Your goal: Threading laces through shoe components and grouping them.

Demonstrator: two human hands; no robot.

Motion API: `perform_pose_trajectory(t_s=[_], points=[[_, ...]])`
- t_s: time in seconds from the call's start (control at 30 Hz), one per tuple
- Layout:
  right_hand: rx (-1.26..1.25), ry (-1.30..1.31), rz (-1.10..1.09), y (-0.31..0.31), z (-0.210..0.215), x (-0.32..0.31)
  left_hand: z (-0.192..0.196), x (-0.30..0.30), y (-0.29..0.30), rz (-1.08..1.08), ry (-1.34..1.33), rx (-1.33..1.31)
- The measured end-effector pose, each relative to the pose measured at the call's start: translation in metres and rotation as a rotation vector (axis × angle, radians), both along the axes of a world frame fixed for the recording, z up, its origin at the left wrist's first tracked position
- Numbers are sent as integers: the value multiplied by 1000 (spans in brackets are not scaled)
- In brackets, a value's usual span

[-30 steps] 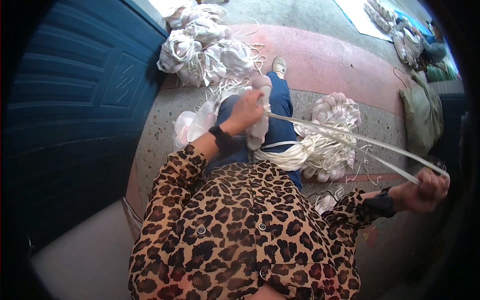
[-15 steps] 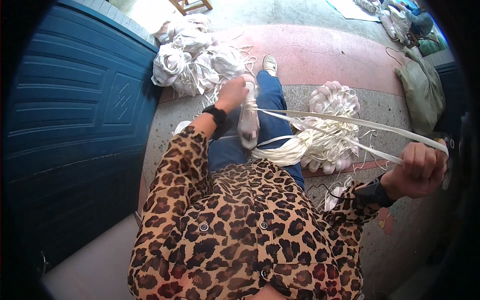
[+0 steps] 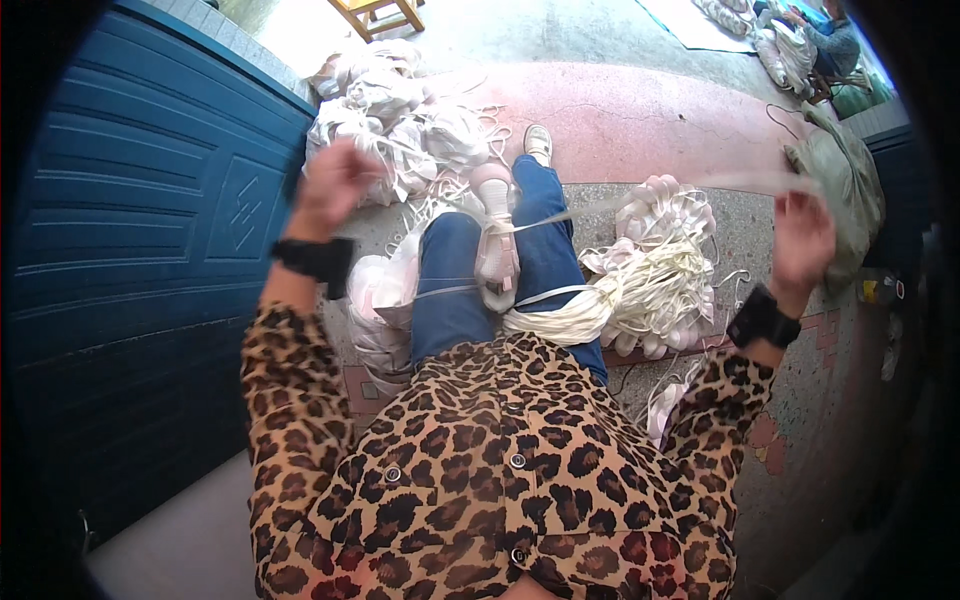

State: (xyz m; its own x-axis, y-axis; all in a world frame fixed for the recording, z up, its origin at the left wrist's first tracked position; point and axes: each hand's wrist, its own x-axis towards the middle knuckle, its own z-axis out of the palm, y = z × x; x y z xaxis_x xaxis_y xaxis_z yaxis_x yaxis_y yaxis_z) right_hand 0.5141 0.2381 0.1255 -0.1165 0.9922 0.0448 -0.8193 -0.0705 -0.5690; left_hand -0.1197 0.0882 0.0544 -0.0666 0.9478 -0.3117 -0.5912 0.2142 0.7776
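A pale pink and white shoe (image 3: 496, 250) rests between my thighs. A white shoelace (image 3: 550, 216) runs from it to the right, blurring as it nears my right hand (image 3: 803, 235). That hand is raised on the right, its fingers curled on the lace. My left hand (image 3: 338, 188) is lifted on the left, in front of a pile of shoes, away from the shoe on my lap. Motion smears its fingers, so whether it holds anything cannot be seen. A bundle of cream laces (image 3: 565, 322) lies across my right thigh.
Pink-white shoes (image 3: 385, 130) are heaped beside the blue door (image 3: 150, 220). More shoes (image 3: 665, 215) lie right of my leg, and others (image 3: 380, 300) by my left knee. A greenish sack (image 3: 845, 190) and a wooden stool (image 3: 380, 15) stand farther off. Another person (image 3: 835, 45) sits far right.
My left hand has left the shoe and swung out to the left. My right hand has risen and moved slightly inward, with the shoelace sweeping upward.
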Motion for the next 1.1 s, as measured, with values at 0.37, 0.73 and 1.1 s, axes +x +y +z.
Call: perform_pose_trajectory(t_s=[0.37,0.73,1.1], points=[[-217,-892,258,-79,-242,-68,-151,-89,-123,175,942,-285],[537,-1706,495,-156,-224,-243,-127,203,-87,-616,1756,166],[546,-1869,427,-119,-225,-263,-105,154,-62,-308,633,-401]])
